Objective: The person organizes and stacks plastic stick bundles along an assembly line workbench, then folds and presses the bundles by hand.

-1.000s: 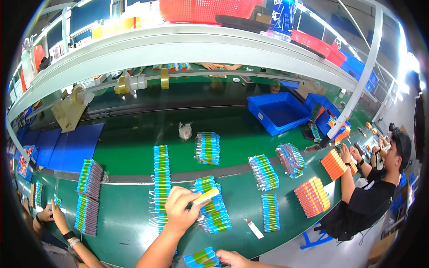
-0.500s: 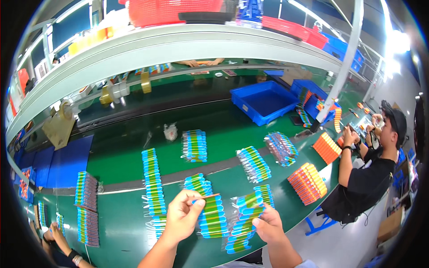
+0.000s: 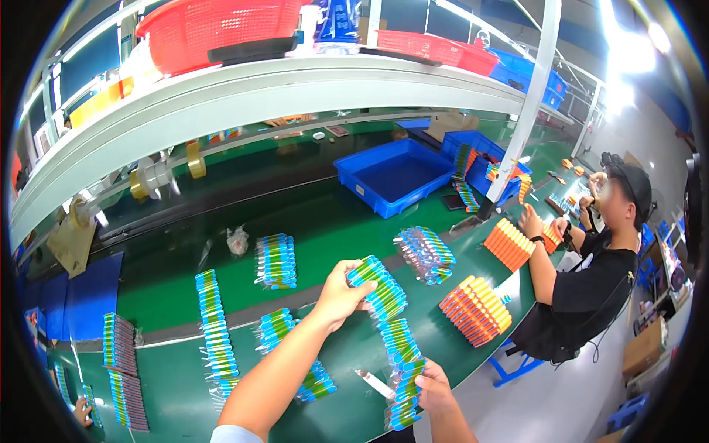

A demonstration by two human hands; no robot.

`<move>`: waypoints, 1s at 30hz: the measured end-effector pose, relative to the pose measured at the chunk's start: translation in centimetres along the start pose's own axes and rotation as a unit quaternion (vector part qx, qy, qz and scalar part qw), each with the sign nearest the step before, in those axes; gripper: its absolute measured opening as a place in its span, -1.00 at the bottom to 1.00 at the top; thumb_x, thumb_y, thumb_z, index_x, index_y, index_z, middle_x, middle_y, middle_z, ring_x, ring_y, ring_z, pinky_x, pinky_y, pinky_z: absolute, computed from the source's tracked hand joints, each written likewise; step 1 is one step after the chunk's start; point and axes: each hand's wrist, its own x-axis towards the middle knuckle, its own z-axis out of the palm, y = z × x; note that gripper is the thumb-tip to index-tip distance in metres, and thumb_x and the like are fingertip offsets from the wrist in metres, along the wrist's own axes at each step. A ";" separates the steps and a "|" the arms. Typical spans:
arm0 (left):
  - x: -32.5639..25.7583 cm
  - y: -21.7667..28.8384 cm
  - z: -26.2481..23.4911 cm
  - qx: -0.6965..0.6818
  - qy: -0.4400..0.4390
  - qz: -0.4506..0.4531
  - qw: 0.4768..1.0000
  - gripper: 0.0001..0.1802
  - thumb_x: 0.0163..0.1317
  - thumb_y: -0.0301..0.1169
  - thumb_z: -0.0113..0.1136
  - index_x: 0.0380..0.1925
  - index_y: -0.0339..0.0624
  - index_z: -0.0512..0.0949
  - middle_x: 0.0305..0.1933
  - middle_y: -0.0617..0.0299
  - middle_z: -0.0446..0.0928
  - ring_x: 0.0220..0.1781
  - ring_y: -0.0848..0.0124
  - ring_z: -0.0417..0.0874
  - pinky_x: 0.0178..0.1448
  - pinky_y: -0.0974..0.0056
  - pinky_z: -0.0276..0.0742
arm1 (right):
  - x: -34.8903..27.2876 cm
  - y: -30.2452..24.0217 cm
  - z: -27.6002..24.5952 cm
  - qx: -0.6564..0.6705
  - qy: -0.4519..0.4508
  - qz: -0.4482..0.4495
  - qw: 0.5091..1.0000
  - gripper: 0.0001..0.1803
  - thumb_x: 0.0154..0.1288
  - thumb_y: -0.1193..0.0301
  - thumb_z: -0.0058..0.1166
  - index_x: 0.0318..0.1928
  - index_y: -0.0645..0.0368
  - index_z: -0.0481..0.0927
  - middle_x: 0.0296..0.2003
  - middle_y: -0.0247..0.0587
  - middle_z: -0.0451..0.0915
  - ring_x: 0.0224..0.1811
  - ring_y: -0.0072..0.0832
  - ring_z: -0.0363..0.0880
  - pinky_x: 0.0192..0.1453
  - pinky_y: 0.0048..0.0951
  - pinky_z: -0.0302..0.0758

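Note:
My left hand (image 3: 346, 295) reaches forward over the table, closed on the near-left side of a row of blue-and-green packets (image 3: 385, 297). My right hand (image 3: 436, 385), closer to me, is closed on another bundle of blue-and-green packets (image 3: 406, 399). Between the hands lies a middle row of the same packets (image 3: 399, 341), its ends meeting the other two. A narrow white piece (image 3: 377, 384) is left of the right-hand bundle. Partly behind my left forearm lie more packet rows (image 3: 275, 325). What each packet contains cannot be made out.
Rows of packets (image 3: 213, 317) stand left, with a stack (image 3: 277, 260) farther back. Orange-tipped bundles (image 3: 476, 310) lie right, near a seated co-worker (image 3: 591, 273). A blue tray (image 3: 395, 177) stands behind. A metal shelf beam (image 3: 295, 92) crosses above. Another person's hand (image 3: 83, 412) shows lower left.
My left hand has moved forward from a thin brown-edged piece to the far packet row. My right hand still holds its bundle, slightly lower. The whole view has shifted to the right.

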 end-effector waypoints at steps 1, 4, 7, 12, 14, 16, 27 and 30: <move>1.4 -0.4 0.2 -0.029 0.004 -0.030 0.999 -0.43 0.25 -0.50 0.39 0.19 -0.21 0.33 -0.01 0.16 0.58 -0.15 0.44 0.69 -0.25 0.30 0.71 | 0.1 0.1 -0.2 0.001 -0.003 -0.003 1.000 -0.50 0.23 0.43 0.21 0.13 0.39 0.45 -0.09 0.05 0.65 -0.09 -0.21 0.70 0.05 -0.12 0.67; 5.9 -4.3 -1.1 0.283 0.063 0.123 0.949 -0.27 0.11 -0.46 0.50 0.24 -0.20 0.31 0.01 0.12 0.59 -0.06 0.30 0.69 -0.06 0.16 0.69 | 0.3 0.2 -0.4 0.038 -0.030 0.026 0.998 -0.50 0.24 0.45 0.23 0.15 0.39 0.45 -0.04 0.03 0.64 -0.04 -0.24 0.69 0.09 -0.15 0.65; 5.4 -3.3 -0.3 0.478 0.110 0.190 0.851 -0.05 -0.05 -0.42 0.58 0.35 -0.18 0.26 0.12 0.04 0.54 0.16 0.11 0.59 0.24 0.03 0.52 | 0.1 0.4 -1.0 0.013 -0.022 0.018 1.000 -0.48 0.25 0.45 0.23 0.19 0.40 0.44 0.02 0.03 0.63 0.00 -0.27 0.68 0.15 -0.16 0.62; 2.7 -0.6 -0.3 0.502 0.135 0.294 0.802 -0.22 0.26 -0.20 0.35 0.39 -0.22 0.25 0.30 -0.04 0.45 0.33 0.04 0.46 0.40 -0.04 0.31 | 0.8 -1.6 0.5 -0.001 -0.003 -0.013 1.000 -0.50 0.37 0.57 0.12 0.29 0.38 0.40 0.12 -0.09 0.60 0.13 -0.40 0.61 0.26 -0.27 0.54; -0.4 -0.5 0.3 0.309 0.032 0.160 0.937 -0.28 0.34 -0.17 0.28 0.39 -0.22 0.26 0.28 0.01 0.48 0.29 0.10 0.51 0.36 -0.02 0.37 | 1.3 -2.3 0.6 -0.029 0.025 -0.038 0.999 -0.48 0.37 0.58 0.12 0.31 0.38 0.36 0.12 -0.07 0.60 0.13 -0.40 0.61 0.25 -0.28 0.54; -5.4 0.8 0.9 0.067 -0.076 -0.028 0.995 -0.37 0.46 -0.13 0.14 0.39 -0.22 0.26 0.26 0.09 0.52 0.23 0.23 0.58 0.29 0.04 0.48 | 1.9 -2.8 1.3 -0.079 0.040 -0.071 0.994 -0.40 0.34 0.66 0.13 0.36 0.36 0.29 0.12 -0.01 0.60 0.11 -0.40 0.62 0.20 -0.31 0.57; -14.8 -3.5 -0.4 -0.070 -0.045 -0.055 0.995 -0.62 0.51 -0.41 0.04 0.24 -0.34 0.42 0.09 0.06 0.62 0.08 0.30 0.69 0.22 0.12 0.66 | 3.7 -1.2 6.9 -0.533 0.051 -0.290 0.793 -0.52 0.10 0.51 0.36 0.09 0.23 0.65 0.02 -0.03 0.58 0.01 -0.09 0.56 0.12 -0.20 0.50; -15.6 -3.4 -0.9 -0.104 -0.015 -0.093 0.990 -0.64 0.51 -0.41 0.04 0.21 -0.35 0.44 0.06 0.05 0.63 0.02 0.29 0.72 0.19 0.10 0.68 | 3.7 -0.7 7.3 -0.595 0.068 -0.341 0.725 -0.57 0.10 0.52 0.37 0.04 0.23 0.68 -0.01 -0.07 0.60 -0.02 -0.17 0.58 0.07 -0.22 0.50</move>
